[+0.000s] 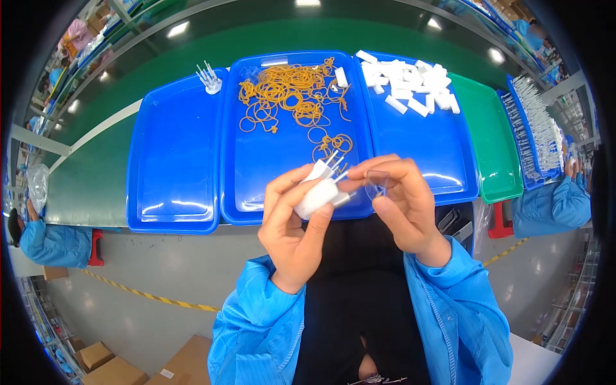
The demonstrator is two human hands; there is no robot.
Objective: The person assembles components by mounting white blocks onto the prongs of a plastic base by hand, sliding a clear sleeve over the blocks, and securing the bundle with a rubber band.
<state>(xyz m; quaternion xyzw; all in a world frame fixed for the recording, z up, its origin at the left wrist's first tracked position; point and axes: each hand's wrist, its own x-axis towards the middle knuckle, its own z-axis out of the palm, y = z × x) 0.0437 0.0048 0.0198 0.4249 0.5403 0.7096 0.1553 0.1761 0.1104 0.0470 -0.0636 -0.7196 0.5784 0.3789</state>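
My left hand (294,224) is closed around several white plug pieces (316,197) with metal pins pointing up and to the right. Beside it, my right hand (404,202) pinches a small clear plastic piece (376,184) between thumb and fingers, its fingertips close to the pins. Both hands are over the near edge of the middle blue tray (256,167), which holds a tangle of orange rubber bands (289,86) and a white piece (341,77).
A blue tray (173,154) at left has pronged pieces (209,79) at its far corner. White blocks (410,80) lie in the right blue tray (423,141). Beyond are a green tray (491,141) and a rack of pins (536,122). Blue-sleeved people (61,244) sit at both sides.
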